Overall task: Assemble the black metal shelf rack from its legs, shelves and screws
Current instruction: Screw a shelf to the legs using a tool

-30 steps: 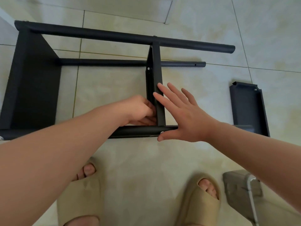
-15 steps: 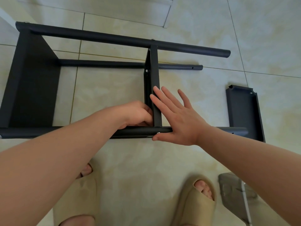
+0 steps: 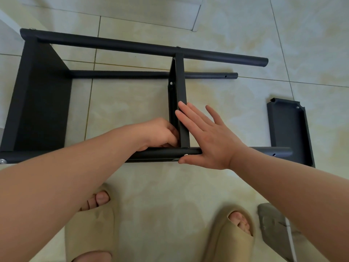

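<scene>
Floor [image 3: 236,44]: glossy cream tiles with thin grout lines. The black rack [image 3: 41,103] lies on its side on the floor, with the end shelf and middle shelf [image 3: 181,87] fitted between the legs. A loose shelf [image 3: 289,129] lies to the right, beside the near leg [image 3: 162,154]. Right hand [image 3: 209,137]: fingers straight, flat against the middle shelf, thumb under the near leg by a silver screw [image 3: 186,155]. Left hand [image 3: 158,133]: fingers curled at the shelf's near corner, tips hidden, so any grip cannot be told.

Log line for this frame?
step: middle shelf to near leg | left grip: curled at their corner, contents hidden | right grip: flat on middle shelf, thumb against near leg | loose shelf: on floor
</scene>
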A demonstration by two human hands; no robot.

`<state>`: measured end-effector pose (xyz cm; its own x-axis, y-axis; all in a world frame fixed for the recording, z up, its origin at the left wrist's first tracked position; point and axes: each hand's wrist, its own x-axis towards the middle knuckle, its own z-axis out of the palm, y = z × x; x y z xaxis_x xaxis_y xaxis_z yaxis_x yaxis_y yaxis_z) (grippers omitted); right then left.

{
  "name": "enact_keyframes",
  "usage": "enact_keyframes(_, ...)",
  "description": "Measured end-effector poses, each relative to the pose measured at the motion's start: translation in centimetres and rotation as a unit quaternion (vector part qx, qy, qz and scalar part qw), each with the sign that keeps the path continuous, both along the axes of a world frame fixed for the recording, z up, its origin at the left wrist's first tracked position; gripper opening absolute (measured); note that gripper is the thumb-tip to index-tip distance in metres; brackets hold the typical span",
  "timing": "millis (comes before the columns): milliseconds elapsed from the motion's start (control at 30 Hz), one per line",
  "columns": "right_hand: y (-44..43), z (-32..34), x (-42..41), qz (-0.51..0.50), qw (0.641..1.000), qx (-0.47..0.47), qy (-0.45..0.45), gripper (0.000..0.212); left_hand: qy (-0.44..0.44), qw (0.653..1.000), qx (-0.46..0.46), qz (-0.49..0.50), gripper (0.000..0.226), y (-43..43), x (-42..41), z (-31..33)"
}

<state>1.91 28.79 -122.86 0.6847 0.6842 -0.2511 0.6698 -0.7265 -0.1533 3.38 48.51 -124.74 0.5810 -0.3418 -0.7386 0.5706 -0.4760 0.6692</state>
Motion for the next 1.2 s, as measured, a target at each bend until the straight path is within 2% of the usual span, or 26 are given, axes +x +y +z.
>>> enact_keyframes(233,0.00,-0.03,-0.07,-0.004,1.000,-0.002,-0.001,0.108,0.001,1.000,-0.004,0.000,0.016,-0.01,0.08,-0.15)
enact_keyframes(400,-0.01,-0.05,-0.06,-0.004,1.000,-0.002,-0.006,0.108,0.058,0.997,-0.048,0.024,0.017,0.19,0.18,-0.15)
enact_keyframes(700,0.02,-0.06,-0.12,-0.006,1.000,-0.002,-0.011,0.107,0.108,0.991,-0.075,0.029,0.011,0.47,0.15,0.23)
enact_keyframes(800,0.00,-0.06,-0.12,-0.005,1.000,-0.001,-0.011,0.107,0.127,0.987,-0.091,0.041,0.016,0.44,0.18,0.24)
enact_keyframes(967,0.04,-0.11,-0.19,-0.004,1.000,0.003,-0.015,0.108,0.088,0.992,-0.089,0.022,0.011,0.40,0.09,-0.07)
enact_keyframes(1200,0.00,-0.10,-0.12,-0.003,1.000,0.002,-0.016,0.108,0.114,0.987,-0.110,0.025,0.015,0.70,0.20,-0.22)
